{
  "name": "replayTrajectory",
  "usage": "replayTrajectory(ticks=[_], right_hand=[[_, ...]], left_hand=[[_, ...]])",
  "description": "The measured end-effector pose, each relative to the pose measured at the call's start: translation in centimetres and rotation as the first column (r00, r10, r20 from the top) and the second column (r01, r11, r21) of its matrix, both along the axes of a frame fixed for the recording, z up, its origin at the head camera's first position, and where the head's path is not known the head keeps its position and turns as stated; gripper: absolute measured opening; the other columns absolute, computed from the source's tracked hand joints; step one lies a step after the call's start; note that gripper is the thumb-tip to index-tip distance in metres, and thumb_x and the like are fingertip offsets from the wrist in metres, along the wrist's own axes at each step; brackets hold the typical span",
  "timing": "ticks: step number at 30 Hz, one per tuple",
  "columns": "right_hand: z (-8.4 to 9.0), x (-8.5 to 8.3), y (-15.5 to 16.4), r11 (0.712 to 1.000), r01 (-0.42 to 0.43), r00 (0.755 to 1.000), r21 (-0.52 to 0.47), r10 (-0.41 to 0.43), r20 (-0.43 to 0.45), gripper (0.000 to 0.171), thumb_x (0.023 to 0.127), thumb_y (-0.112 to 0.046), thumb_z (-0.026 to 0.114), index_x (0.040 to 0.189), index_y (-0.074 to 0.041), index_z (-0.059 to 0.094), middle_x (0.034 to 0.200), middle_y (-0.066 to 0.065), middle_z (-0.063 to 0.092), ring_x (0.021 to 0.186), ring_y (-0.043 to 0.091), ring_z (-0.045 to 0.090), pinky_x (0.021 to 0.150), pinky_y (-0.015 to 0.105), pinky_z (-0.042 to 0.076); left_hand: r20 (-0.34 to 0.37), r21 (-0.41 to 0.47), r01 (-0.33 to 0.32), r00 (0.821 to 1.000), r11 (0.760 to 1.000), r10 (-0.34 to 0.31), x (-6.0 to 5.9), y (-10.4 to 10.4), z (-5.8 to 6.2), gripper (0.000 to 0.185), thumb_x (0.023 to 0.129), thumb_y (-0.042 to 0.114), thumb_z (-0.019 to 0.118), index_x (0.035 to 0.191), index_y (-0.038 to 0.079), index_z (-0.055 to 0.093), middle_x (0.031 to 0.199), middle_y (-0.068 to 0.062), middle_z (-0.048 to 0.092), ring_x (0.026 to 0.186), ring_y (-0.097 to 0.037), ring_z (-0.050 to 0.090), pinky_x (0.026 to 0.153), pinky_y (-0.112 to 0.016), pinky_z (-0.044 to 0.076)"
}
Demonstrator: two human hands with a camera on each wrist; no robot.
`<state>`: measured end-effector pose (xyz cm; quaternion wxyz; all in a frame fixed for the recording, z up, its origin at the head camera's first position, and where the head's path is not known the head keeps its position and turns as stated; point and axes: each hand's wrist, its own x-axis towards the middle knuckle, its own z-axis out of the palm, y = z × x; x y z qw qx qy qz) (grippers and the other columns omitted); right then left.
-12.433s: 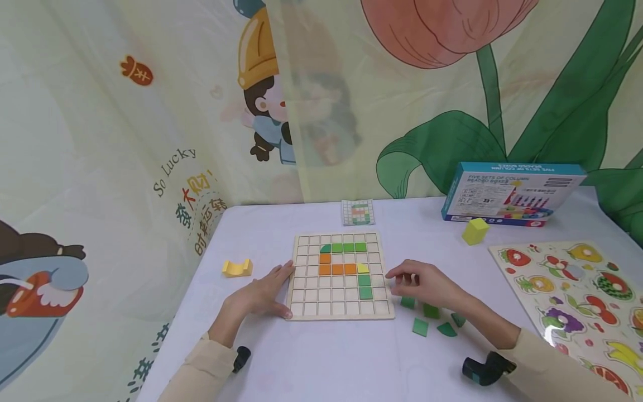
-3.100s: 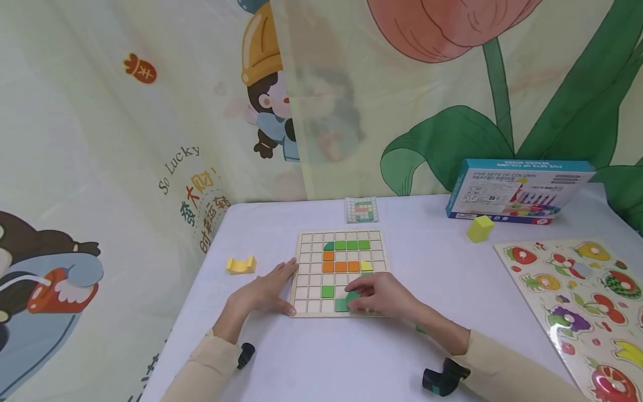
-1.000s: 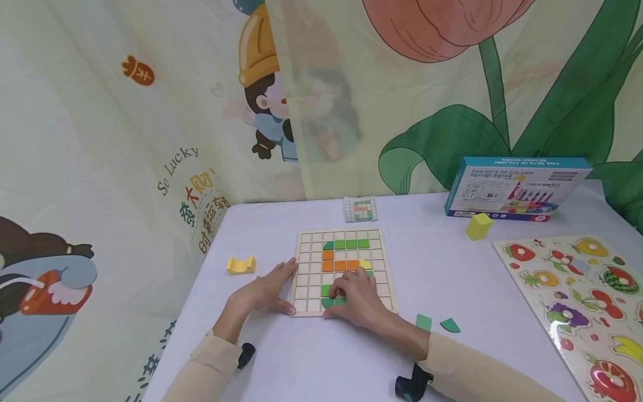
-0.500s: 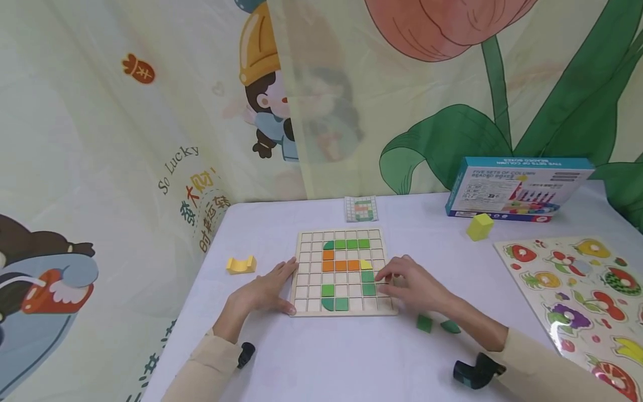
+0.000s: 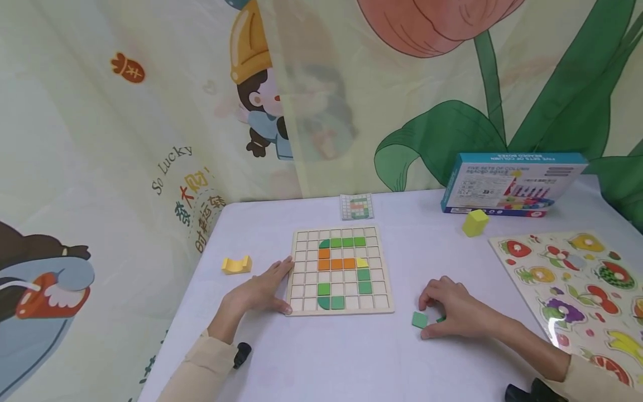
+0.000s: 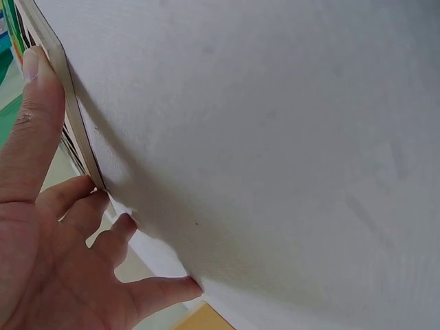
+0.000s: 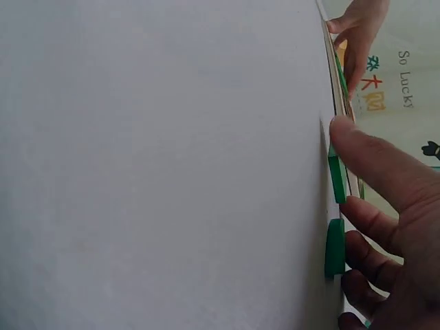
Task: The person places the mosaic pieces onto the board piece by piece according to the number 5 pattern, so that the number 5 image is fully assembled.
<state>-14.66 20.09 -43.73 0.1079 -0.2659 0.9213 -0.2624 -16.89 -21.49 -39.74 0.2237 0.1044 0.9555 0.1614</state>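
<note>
A wooden grid board [image 5: 304, 277] lies on the white table, bearing orange, yellow and green tiles in some of its squares. My left hand [image 5: 258, 291] rests against the board's left edge, fingers extended, the thumb near the front left corner. Right of the board, my right hand [image 5: 459, 312] is low over a green square tile [image 5: 419, 320], with index finger and thumb on either side of it; no firm pinch shows. A second green tile [image 7: 335, 247] lies beside it in the right wrist view, mostly hidden by the hand in the head view.
Behind the board lies a small pattern card [image 5: 357, 207]. A yellow arched block [image 5: 236, 265] sits to the left. On the right are a lime block [image 5: 475, 223], a printed box [image 5: 512, 184] and a fruit picture board [image 5: 547, 279].
My right hand has left the board and moved right to the loose tiles. Several green tiles have been added along the board's lower left pattern. My left hand has stayed at the edge.
</note>
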Motion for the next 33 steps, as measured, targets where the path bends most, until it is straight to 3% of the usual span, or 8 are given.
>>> replayTrajectory(ticks=[15,21,33], right_hand=[[-0.3,-0.3,-0.9,0.996,0.074,0.996,-0.042,-0.076,-0.043,0.024,0.073,-0.035,0.082,0.091,-0.031,0.066,0.089,-0.019,0.057,0.090,0.006,0.042,0.077,0.029,0.035],[0.0,-1.3,-3.9,0.992,0.085,0.993,-0.091,-0.092,-0.079,0.024,0.075,-0.027,0.081,0.095,-0.026,0.069,0.091,-0.016,0.060,0.092,0.010,0.043,0.078,0.031,0.035],[0.3,-1.9,-11.1,0.984,0.069,0.995,-0.163,-0.080,-0.060,0.020,0.074,-0.023,0.080,0.090,-0.020,0.070,0.081,-0.011,0.053,0.085,0.011,0.039,0.071,0.028,0.028]], left_hand=[[0.000,-0.010,-0.003,1.000,1.000,0.003,-0.2,0.0,-0.2,0.106,0.072,0.032,0.083,0.156,0.013,0.020,0.164,-0.004,0.013,0.151,-0.031,0.014,0.112,-0.066,0.026],[0.002,-0.013,-0.008,1.000,1.000,0.008,-0.1,0.0,-0.3,0.106,0.072,0.031,0.083,0.156,0.013,0.020,0.164,-0.004,0.013,0.151,-0.031,0.014,0.112,-0.065,0.026],[0.003,-0.012,-0.008,1.000,1.000,0.008,-0.1,-0.1,-0.2,0.106,0.073,0.033,0.082,0.156,0.015,0.019,0.164,-0.004,0.013,0.151,-0.031,0.015,0.112,-0.065,0.027]])
